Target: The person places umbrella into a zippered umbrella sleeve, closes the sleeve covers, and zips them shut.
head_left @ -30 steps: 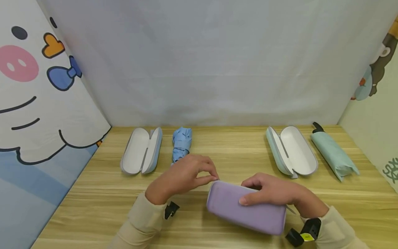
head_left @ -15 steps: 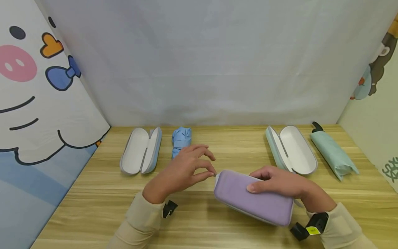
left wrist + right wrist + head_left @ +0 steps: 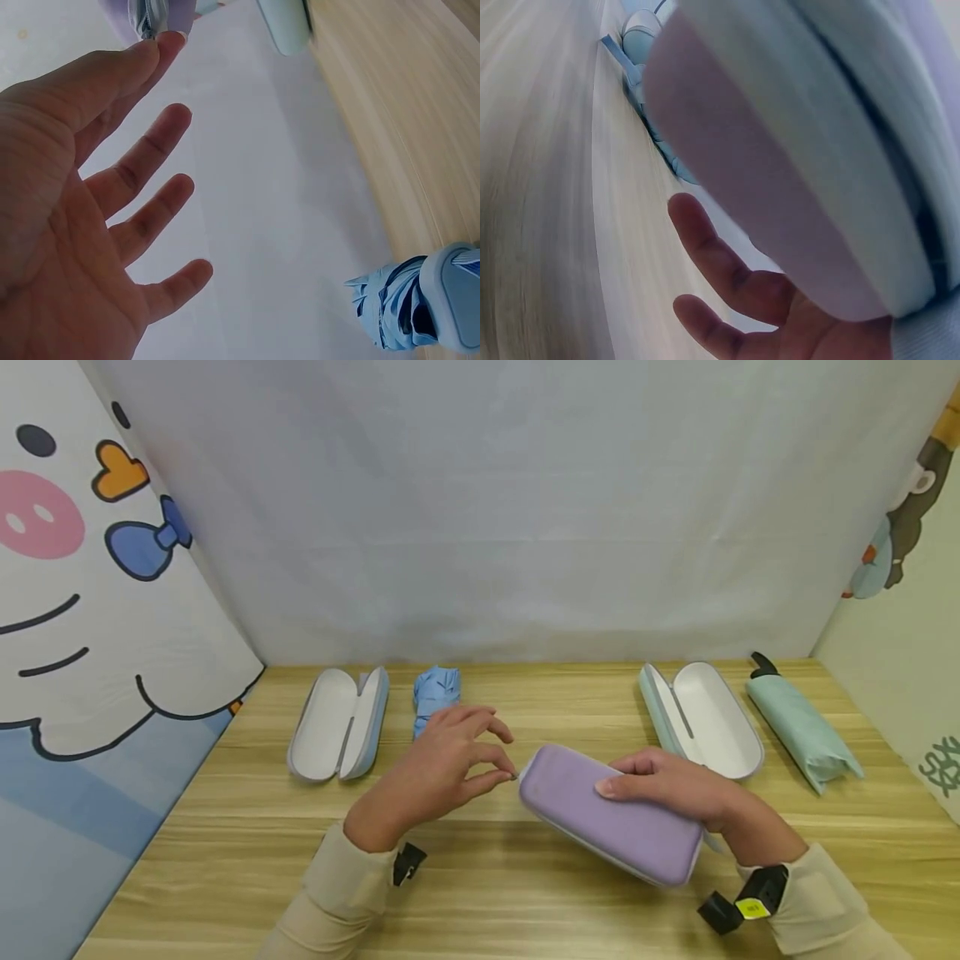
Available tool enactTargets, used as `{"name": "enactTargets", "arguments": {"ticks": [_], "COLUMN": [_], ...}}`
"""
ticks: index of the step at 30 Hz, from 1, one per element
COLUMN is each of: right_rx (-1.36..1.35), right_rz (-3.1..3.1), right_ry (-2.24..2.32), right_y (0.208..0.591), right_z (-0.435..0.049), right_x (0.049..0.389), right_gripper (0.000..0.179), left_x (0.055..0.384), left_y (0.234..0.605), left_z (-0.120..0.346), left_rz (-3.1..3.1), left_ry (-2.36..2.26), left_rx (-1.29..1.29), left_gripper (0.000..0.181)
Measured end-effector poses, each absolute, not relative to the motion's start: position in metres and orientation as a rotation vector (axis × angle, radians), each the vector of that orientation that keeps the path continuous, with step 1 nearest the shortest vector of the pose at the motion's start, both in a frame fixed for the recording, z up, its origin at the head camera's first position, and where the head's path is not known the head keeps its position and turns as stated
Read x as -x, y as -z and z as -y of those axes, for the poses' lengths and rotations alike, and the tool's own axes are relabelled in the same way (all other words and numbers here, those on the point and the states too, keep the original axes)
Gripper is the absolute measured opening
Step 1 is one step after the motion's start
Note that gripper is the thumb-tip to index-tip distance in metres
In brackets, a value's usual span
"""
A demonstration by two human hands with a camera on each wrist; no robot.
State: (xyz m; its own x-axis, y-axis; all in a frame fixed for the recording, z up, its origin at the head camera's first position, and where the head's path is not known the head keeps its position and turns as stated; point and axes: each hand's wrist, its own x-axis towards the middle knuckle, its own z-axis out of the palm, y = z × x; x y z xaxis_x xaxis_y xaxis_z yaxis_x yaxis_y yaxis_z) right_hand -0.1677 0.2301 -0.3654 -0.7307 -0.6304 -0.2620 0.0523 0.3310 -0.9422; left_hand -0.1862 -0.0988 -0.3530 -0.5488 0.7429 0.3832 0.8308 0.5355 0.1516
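A purple zip case (image 3: 611, 814) is held tilted in front of me, its left end higher than its right. My right hand (image 3: 675, 789) grips its far side, thumb on top. At the left end, my left hand (image 3: 442, 772) pinches the zip pull (image 3: 149, 33) between thumb and index finger, the other fingers spread apart. Along the case's side in the right wrist view, a dark gap (image 3: 874, 112) runs between the pale edges. What lies inside is hidden.
A blue folded umbrella (image 3: 437, 693) lies behind my left hand. Two open, white-lined glasses cases stand at the back, one left (image 3: 326, 727) and one right (image 3: 716, 722). A green folded umbrella (image 3: 802, 722) lies far right. A pale cloth wall (image 3: 525, 527) borders the table's back.
The purple case has moved up and slightly right in my right hand, its left end rising. The left hand keeps its pinch while its other fingers have spread out.
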Motion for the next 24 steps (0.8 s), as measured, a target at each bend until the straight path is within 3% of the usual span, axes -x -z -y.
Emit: {"name": "enactTargets", "arguments": {"ticks": [24], "right_rx": [0.169], "right_rz": [-2.098], "right_ry": [1.654], "right_y": [0.382], "right_z": [-0.215], "right_x": [0.167], "right_gripper": [0.047], "left_x": [0.183], "left_y": [0.36], "left_z": [0.091], "left_rz": [2.489], "left_ry": [0.369], "left_rx": [1.215], "left_gripper": [0.004]}}
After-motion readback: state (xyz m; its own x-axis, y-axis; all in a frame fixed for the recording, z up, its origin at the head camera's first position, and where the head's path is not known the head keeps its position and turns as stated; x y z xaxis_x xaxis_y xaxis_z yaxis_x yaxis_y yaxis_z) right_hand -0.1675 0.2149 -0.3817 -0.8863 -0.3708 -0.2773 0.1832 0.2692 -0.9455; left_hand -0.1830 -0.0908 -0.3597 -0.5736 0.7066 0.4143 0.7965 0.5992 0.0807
